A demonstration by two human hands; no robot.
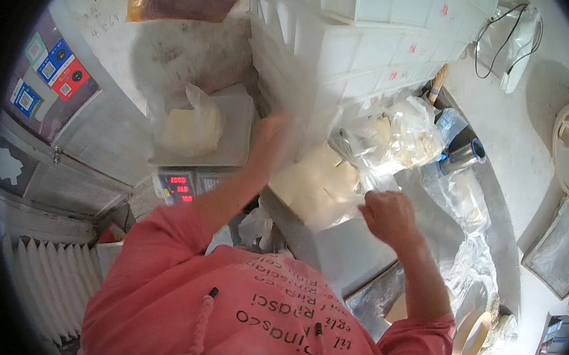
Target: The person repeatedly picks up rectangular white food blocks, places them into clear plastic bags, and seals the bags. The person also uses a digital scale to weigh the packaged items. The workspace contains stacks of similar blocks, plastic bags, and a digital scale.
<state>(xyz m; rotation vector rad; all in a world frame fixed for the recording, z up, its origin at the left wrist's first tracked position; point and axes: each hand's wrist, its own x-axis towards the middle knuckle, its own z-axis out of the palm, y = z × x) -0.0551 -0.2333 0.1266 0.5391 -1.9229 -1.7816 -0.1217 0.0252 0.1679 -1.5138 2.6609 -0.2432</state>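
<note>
My left hand (274, 132) is raised and blurred between a digital scale and a stack of white plastic crates; whether it holds anything is unclear. On the scale's metal pan (241, 125) rests a clear plastic bag of pale, flat food pieces (194, 129), perhaps dough sheets. My right hand (388, 214) is curled at the near right edge of a clear plastic bag (331, 215). That plastic lies by a pile of similar pale sheets (309, 179) on the metal worktop. The fingers are too indistinct to tell if they grip the plastic.
White plastic crates (387, 51) stand stacked behind the pale sheets. Filled plastic bags (406, 131) and a metal cylinder with a blue rim (464, 155) lie at the right. The scale's lit display (180, 187) faces me. A round wooden frame (471, 336) sits at lower right.
</note>
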